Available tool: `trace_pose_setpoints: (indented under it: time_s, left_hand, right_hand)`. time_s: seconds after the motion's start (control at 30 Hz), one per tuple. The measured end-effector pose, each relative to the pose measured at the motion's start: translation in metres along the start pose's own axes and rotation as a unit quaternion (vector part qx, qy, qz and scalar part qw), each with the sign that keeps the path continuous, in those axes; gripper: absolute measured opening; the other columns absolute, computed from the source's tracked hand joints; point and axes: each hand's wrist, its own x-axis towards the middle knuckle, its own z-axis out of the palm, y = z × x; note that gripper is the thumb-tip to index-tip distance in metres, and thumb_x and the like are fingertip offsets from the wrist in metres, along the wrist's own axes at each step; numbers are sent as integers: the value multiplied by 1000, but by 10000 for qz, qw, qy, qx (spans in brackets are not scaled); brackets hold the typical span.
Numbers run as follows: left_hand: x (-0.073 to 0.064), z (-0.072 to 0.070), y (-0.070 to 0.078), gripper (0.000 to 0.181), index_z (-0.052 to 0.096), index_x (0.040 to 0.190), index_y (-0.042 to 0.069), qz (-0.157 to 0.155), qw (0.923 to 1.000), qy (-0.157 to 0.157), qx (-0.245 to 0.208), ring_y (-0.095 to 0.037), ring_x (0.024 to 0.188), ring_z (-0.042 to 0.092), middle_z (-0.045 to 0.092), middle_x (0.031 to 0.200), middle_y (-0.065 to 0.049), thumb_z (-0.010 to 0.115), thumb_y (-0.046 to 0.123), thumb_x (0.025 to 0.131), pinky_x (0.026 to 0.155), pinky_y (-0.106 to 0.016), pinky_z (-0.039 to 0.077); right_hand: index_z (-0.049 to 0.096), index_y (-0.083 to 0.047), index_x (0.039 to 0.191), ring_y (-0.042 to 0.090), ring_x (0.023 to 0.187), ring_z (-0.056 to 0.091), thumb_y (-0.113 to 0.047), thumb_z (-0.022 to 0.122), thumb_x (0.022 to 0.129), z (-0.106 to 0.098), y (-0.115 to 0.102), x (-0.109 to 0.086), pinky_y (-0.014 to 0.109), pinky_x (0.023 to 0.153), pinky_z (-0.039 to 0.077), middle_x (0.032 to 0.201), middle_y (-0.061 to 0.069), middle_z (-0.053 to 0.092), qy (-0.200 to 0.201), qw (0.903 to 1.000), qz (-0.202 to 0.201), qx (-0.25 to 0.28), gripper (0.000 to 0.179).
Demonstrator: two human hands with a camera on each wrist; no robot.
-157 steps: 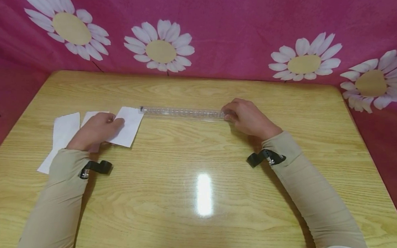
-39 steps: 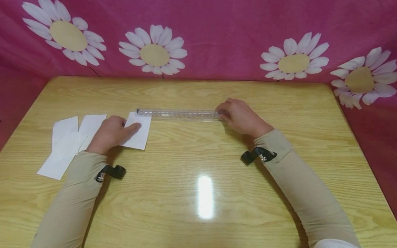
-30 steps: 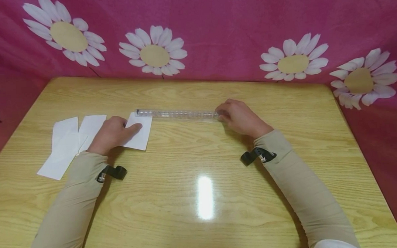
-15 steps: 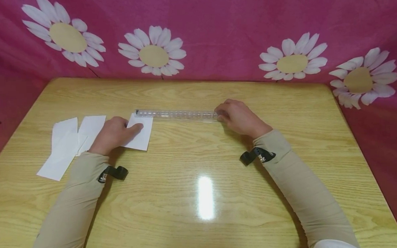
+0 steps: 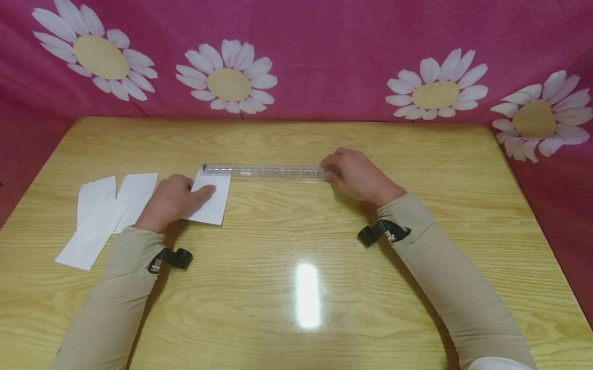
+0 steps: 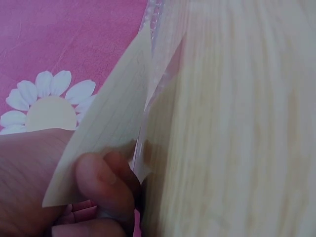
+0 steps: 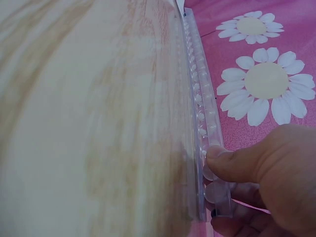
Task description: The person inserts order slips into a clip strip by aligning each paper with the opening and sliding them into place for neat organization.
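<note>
My left hand (image 5: pixel 170 200) pinches a white paper piece (image 5: pixel 213 208) between thumb and fingers. In the left wrist view the paper (image 6: pixel 111 108) stands tilted up off the table. The paper's top edge meets the left end of a long clear plastic strip (image 5: pixel 266 170), which overlaps it. Whether the edge sits inside or under the strip I cannot tell. My right hand (image 5: pixel 358 174) grips the strip's right end. In the right wrist view the strip (image 7: pixel 200 108) has a row of round bumps along it, and my thumb lies over its near end.
Left of my left hand lie more white paper pieces (image 5: pixel 95 199), one overlapping another. All this is on a wood-grain table (image 5: pixel 261 297) with a glare spot. A pink cloth (image 5: pixel 320 46) printed with daisies hangs behind the table's far edge.
Over about five seconds my left hand and its paper have shifted right, and the paper's top edge now overlaps the strip's left end. My right hand keeps hold of the strip, drifting slightly left.
</note>
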Motion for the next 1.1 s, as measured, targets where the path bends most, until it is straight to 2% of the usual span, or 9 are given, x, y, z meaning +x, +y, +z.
trace_pose_setpoints:
  time_s: [0.2,1.1]
  left_hand:
    - [0,0,1,62,65,116,-7,-13,10000,-40,-14,-30,88,54,60,98,-19,55,52,101,74,-36,43]
    - [2,6,10,51,65,94,2,43,9997,-126,-207,-25,76,52,50,77,-8,58,51,100,66,-33,40]
  right_hand:
    - [69,1,127,35,106,65,-12,64,101,-1,0,0,49,102,51,115,20,70,-16,10000,-12,9,29]
    - [69,0,126,33,107,64,-12,62,102,2,3,0,48,101,51,115,18,70,-32,10000,20,0,28]
